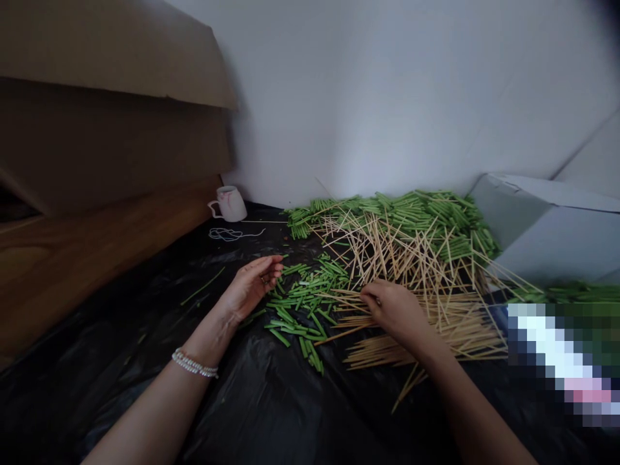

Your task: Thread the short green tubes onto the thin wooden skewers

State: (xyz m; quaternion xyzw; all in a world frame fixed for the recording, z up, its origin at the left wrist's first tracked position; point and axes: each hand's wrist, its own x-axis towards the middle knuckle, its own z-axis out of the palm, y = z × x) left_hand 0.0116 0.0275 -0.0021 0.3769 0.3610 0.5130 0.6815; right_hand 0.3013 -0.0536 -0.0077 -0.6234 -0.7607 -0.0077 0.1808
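Observation:
My left hand (256, 281) is half curled, palm turned inward, beside the loose pile of short cut green stems (310, 284). A small green stem piece (285, 256) shows at its fingertips. My right hand (394, 310) is closed in a pinch, knuckles up, over the thin bamboo skewers (378, 352). Whatever its fingertips grip is hidden among the sticks. More skewers (382, 252) lie crisscrossed behind that hand. At the back, skewers bearing rows of green stems (416, 213) are heaped against the wall.
Black plastic sheeting (252, 413) covers the work surface. A white mug (230, 204) and a tangle of pale string (232, 234) are at the back left. A large cardboard box (116, 142) overhangs the left; a pale box (557, 219) stands right. One corner is pixelated.

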